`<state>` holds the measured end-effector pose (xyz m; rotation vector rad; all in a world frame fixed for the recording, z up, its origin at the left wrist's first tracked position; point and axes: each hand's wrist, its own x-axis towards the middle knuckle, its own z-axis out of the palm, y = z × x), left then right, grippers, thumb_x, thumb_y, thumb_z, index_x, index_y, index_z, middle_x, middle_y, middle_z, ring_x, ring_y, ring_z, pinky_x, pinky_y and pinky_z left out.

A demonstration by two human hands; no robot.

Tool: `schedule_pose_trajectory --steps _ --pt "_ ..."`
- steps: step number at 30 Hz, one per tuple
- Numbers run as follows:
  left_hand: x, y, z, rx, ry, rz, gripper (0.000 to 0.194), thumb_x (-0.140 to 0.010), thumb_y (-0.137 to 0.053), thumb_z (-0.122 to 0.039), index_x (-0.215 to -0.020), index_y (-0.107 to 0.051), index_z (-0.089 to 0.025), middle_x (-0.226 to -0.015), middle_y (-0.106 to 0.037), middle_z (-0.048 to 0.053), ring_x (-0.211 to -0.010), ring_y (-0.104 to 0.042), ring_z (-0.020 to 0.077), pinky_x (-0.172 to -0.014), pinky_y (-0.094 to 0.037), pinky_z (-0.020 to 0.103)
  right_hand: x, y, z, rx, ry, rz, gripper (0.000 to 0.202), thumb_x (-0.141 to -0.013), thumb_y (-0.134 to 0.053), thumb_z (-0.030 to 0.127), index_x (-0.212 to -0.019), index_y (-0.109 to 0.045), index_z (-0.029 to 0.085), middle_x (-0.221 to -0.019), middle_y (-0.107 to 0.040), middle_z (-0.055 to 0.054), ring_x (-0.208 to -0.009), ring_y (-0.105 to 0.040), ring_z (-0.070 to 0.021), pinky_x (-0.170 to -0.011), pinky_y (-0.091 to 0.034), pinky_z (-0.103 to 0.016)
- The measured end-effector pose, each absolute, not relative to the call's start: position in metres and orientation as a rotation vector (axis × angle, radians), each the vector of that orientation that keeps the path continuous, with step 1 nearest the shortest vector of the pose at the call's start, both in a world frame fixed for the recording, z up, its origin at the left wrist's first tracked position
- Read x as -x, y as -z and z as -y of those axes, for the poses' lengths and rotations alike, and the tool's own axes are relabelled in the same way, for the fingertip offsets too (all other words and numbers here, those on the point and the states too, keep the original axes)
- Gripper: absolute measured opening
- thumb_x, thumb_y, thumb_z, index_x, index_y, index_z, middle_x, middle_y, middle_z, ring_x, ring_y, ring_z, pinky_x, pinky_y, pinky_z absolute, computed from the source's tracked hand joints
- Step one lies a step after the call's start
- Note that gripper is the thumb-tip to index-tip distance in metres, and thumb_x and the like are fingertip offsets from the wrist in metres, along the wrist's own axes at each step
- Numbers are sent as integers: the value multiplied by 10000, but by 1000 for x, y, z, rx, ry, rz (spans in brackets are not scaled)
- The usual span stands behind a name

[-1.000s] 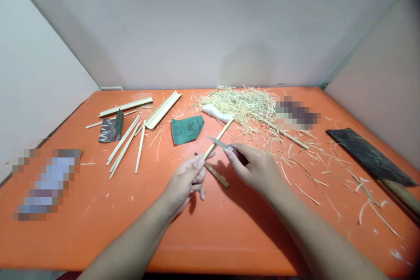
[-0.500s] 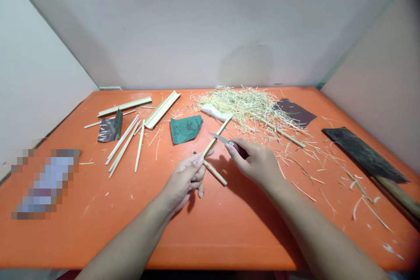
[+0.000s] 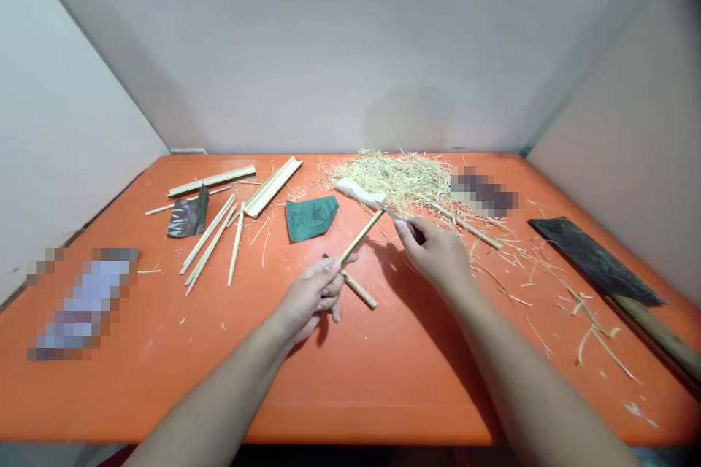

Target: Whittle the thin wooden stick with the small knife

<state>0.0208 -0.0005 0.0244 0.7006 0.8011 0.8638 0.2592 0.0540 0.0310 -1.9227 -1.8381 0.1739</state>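
My left hand (image 3: 315, 295) is closed around the near end of a thin bamboo stick (image 3: 361, 236), which slants up and away to the right. In my right hand (image 3: 438, 252) is a small knife (image 3: 390, 211); its dark handle is mostly hidden in my fist. The blade is at the stick's far end; whether it touches is too small to tell. Under the stick, near my left fingers, a wooden-handled tool (image 3: 358, 290) lies on the orange table (image 3: 328, 394). A green sandpaper piece (image 3: 312, 219) lies just beyond my left hand.
Several bamboo sticks (image 3: 211, 237), split bamboo pieces (image 3: 274, 186) and folded dark sandpaper (image 3: 188, 215) lie left. A shavings heap (image 3: 405, 175) with a white object (image 3: 358, 191) is at the back. A cleaver (image 3: 596, 257) lies right. A blurred object (image 3: 85, 306) is far left.
The knife in my right hand has moved up along the stick toward its far end. My left hand keeps its hold on the stick. The whole view has shifted slightly.
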Motion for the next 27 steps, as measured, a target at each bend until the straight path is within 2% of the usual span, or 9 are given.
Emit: schedule_pose_trajectory --steps 3,8,10,14,16,18,20,23,27 --pt "-20 -24 -1 -695 -824 -779 411 -953 -589 -361 -1276 -621 -109 -570 -325 -116 -393 -174 35 -490 -585 254 -260 -30 -51 1920 -184 1840 473 -981 -418 598 -778 -635 230 -639 -618 -16 -596 -507 -162 -548 -247 -272" --pt "-20 -22 -3 -685 -730 -815 300 -913 -566 -337 -1128 -615 -134 -647 -509 -56 -430 -456 67 -585 -619 307 -258 -30 -46 1834 -193 1818 404 -973 -471 565 -1057 -727 263 -808 -736 -39 -724 -643 -206 -596 -329 -276" --pt "-20 -21 -4 -713 -700 -849 319 -922 -545 -407 -1090 -608 -143 -623 -521 -57 -414 -470 68 -600 -611 299 -257 -31 -44 1789 -195 1818 404 -966 -495 542 -1146 -724 263 -840 -755 -46 -758 -673 -221 -611 -354 -282" --pt "-22 -20 -2 -799 -647 -906 499 -923 -513 -611 -1141 -592 -169 -586 -554 -54 -401 -515 89 -603 -598 299 -252 -34 -39 1724 -183 1871 416 -957 -520 508 -1222 -710 251 -858 -771 -55 -737 -690 -233 -608 -375 -289" --pt "-24 -20 -1 -815 -679 -947 518 -893 -547 -655 -1055 -603 -166 -633 -574 -34 -444 -546 94 -568 -577 268 -247 -36 -35 1705 -213 1898 412 -960 -518 504 -1223 -712 253 -841 -772 -53 -716 -689 -232 -598 -375 -287" --pt "-25 -20 0 -812 -730 -983 508 -875 -574 -672 -964 -592 -172 -638 -527 -49 -438 -486 71 -481 -510 205 -243 -37 -32 1669 -249 1922 404 -961 -522 500 -1214 -716 252 -830 -771 -51 -713 -690 -229 -598 -377 -283" --pt "-26 -18 0 -814 -743 -992 493 -876 -575 -678 -941 -572 -190 -595 -423 -90 -389 -317 39 -373 -352 139 -240 -39 -29 1634 -260 1952 394 -964 -520 493 -1198 -719 247 -821 -767 -49 -703 -682 -219 -595 -367 -277" --pt "-27 -16 0 -842 -717 -1004 489 -875 -556 -701 -890 -511 -215 -558 -293 -126 -385 -119 29 -334 -131 117 -234 -39 -26 1655 -212 1993 376 -978 -487 512 -1066 -733 242 -752 -732 -31 -633 -626 -186 -558 -301 -268" --pt "-31 -16 -1 -870 -710 -1036 502 -866 -537 -725 -833 -422 -238 -545 -257 -134 -383 -86 37 -328 -92 135 -231 -39 -28 1777 -130 2009 461 -982 -444 582 -785 -665 229 -648 -658 -22 -562 -517 -156 -536 -200 -274"
